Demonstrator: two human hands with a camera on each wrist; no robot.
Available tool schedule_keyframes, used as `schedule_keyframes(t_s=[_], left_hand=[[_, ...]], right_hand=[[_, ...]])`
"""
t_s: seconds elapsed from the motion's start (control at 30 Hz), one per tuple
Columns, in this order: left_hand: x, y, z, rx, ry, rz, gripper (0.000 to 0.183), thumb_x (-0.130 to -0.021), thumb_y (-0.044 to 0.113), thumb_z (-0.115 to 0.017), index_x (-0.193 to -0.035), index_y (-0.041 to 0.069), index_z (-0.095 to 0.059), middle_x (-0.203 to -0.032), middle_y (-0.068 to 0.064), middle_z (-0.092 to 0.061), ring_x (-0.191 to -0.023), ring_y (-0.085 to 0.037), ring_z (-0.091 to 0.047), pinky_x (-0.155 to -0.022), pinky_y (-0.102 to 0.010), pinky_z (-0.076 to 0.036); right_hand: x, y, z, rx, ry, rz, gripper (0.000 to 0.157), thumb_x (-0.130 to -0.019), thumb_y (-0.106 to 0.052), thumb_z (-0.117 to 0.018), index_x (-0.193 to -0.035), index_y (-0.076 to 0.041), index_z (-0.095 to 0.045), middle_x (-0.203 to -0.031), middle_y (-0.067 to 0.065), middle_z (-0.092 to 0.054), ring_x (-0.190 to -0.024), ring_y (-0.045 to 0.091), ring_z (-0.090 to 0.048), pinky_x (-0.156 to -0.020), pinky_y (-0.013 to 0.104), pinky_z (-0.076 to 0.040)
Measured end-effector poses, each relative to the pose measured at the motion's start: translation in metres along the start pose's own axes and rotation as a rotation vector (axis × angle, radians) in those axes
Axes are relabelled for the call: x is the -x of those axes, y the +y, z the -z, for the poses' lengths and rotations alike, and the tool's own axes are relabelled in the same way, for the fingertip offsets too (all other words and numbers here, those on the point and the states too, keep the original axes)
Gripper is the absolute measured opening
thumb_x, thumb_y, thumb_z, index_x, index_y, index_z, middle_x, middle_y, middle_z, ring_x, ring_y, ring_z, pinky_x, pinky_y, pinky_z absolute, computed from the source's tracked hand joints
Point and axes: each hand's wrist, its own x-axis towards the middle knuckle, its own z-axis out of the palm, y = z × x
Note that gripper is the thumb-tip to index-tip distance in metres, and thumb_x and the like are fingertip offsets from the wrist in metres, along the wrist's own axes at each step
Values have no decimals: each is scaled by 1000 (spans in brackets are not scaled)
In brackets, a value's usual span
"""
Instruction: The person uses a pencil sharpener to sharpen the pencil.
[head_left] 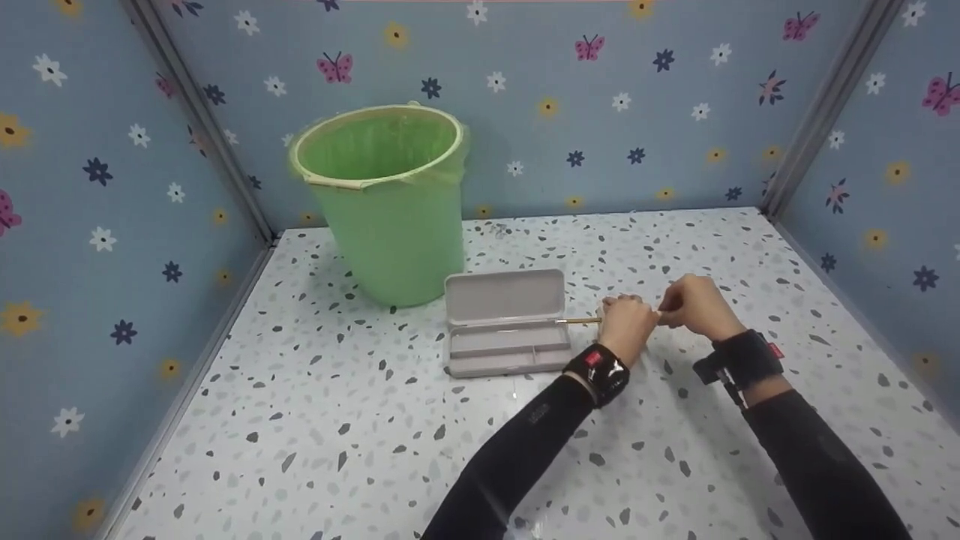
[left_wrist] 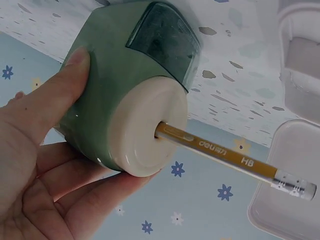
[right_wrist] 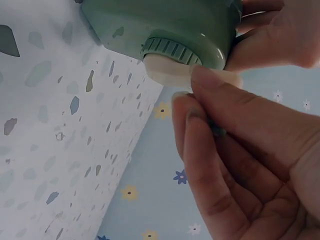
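A green crank pencil sharpener (left_wrist: 105, 65) with a cream front and a dark see-through shavings drawer is gripped by my left hand (head_left: 628, 328), thumb on one side and fingers on the other. From the hole in its cream front sticks a yellow HB pencil (left_wrist: 220, 154), its silver and white eraser end pointing outward and its tip hidden inside. My right hand (head_left: 699, 307) pinches the end of the cream crank handle (right_wrist: 167, 71) at the sharpener's back. A bit of green on the handle (right_wrist: 217, 130) shows between the fingers.
An open pale grey pencil case (head_left: 506, 298) lies left of my left hand, the pencil's end overlapping its edge in the head view. Behind it stands a green lined bin (head_left: 397, 240). Flower-patterned walls (head_left: 540, 150) enclose the speckled white tabletop (head_left: 337, 420).
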Motion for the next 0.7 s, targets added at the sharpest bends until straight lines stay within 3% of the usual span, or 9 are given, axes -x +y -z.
schedule_keyframes(t_s=[0.17,0.37,0.5,0.7], left_hand=[[0,0,-3,-1,50,-3,27,-98,18,-53,-114,30,-72,-106,6,-73,-94,-13,-70,-85,-36,-59],[0,-2,-6,48,121,48,25,-101,29,-50,-114,29,-71,-95,9,-73,-80,-6,-67,-71,-28,-56],[1,-2,-7,73,164,65,31,-100,38,-51,-121,24,-69,-92,9,-73,-77,-6,-68,-71,-29,-56],[1,0,-7,42,173,67,28,-98,39,-53,-109,22,-74,-89,9,-72,-75,-5,-67,-68,-28,-56]], right_hand=[[-9,-2,2,28,39,-1,5,-73,5,-75,-72,5,-70,-66,14,-67,-57,16,-58,-53,24,-46],[-20,-5,0,92,68,19,10,-70,11,-75,-69,5,-67,-67,16,-65,-61,24,-57,-55,28,-44],[-27,-5,-4,142,106,10,11,-71,14,-72,-68,5,-66,-65,16,-64,-61,26,-56,-57,34,-45],[-39,4,-19,174,159,20,10,-71,15,-68,-68,5,-67,-66,17,-65,-61,30,-56,-58,39,-45]])
